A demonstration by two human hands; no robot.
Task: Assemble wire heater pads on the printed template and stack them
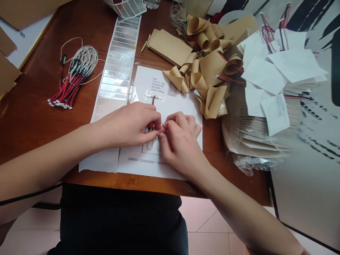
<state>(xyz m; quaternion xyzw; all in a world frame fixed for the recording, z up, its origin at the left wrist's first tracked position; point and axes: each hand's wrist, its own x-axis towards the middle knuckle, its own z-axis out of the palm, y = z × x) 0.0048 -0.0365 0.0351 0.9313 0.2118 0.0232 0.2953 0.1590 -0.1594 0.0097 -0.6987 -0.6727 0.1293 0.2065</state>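
Head-worn camera looks forward and down at the left hand [127,125] and right hand [180,145].

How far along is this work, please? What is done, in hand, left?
Seemingly done: the white sheets with wires at right. In hand: left hand and right hand work a thin wire on a printed sheet. Seemingly left: the red-and-black wire bundle and label strip.

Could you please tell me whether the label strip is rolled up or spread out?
Spread out: the label strip lies flat on the wooden table, only its far end rolled.
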